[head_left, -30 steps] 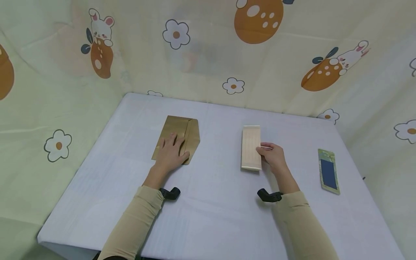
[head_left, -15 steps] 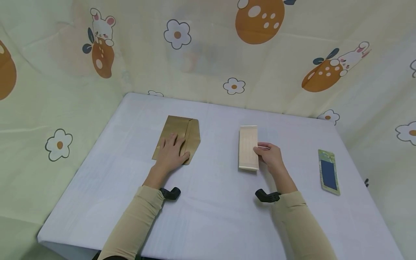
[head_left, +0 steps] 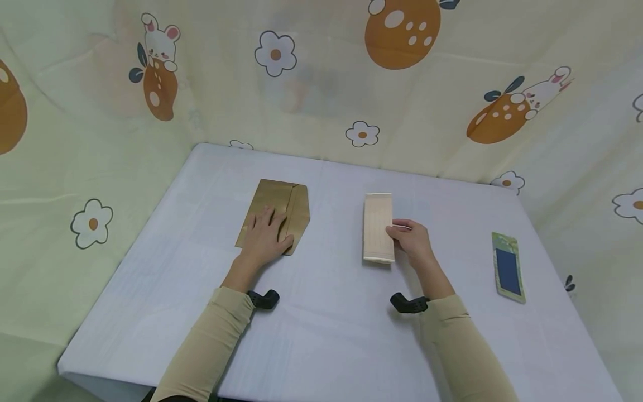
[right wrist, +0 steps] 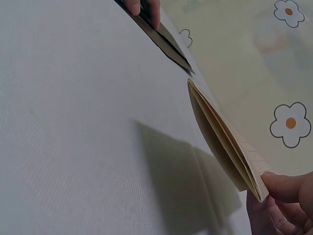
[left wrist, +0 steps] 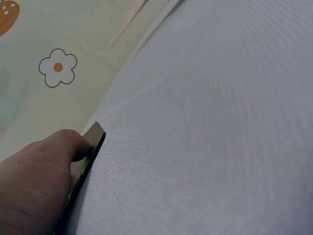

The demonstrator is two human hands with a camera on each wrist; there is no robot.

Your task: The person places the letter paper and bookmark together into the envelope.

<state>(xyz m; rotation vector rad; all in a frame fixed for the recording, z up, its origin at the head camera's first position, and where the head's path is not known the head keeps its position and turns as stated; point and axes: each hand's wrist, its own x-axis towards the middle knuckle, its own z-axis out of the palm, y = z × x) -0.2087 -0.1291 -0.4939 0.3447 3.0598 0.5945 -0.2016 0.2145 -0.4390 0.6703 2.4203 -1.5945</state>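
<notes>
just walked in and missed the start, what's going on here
A person's left hand rests with fingers spread on a gold-brown envelope that lies on the white-covered table. The right hand pinches a folded, pale lined paper by its right edge and holds it above the table. The paper and envelope are apart, with bare cloth between them. A green-bordered item with a blue panel lies farther right, untouched.

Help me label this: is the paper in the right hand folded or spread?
Folded: in the right wrist view, the paper shows several layers along its edge.
</notes>
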